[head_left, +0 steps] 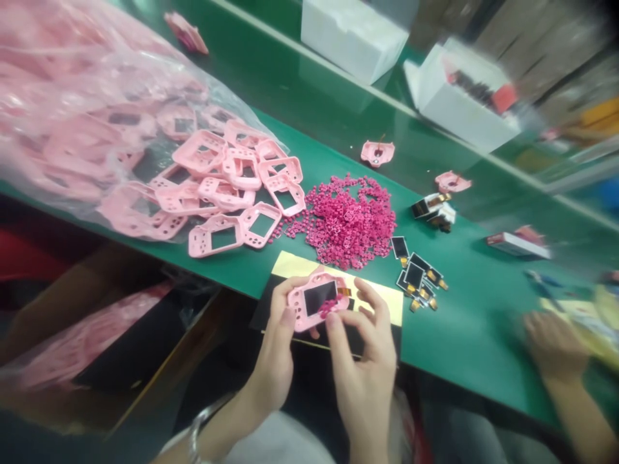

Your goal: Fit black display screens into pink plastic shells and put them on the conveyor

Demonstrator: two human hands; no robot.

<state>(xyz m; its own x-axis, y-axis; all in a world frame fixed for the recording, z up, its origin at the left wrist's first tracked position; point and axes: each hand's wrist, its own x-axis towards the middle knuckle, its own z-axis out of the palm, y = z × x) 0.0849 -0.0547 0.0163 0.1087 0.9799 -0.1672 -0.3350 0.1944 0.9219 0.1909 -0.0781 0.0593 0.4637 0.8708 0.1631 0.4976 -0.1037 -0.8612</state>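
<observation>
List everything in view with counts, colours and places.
Camera-shaped housings: many, pink, heaped in and beside the bag.
Plastic bag: one, clear, bench's left.
Small parts: very many, deep pink, pile mid-bench.
Display screens: several, black with gold tabs, right of the pile.
Boxes: two, white, far side.
Workbench: one, green, under these.
Co-worker's hand: one, blurred, far right.
Left hand: one, holding a pink housing.
Right hand: one, fingers at that housing.

Workbench [474, 341]: bag [97, 109] at left, casings [227, 180] spilling out to its right; heap of small parts [348, 222] centre; screens [418, 277] right of heap; foam boxes [353, 32] beyond, far side.
</observation>
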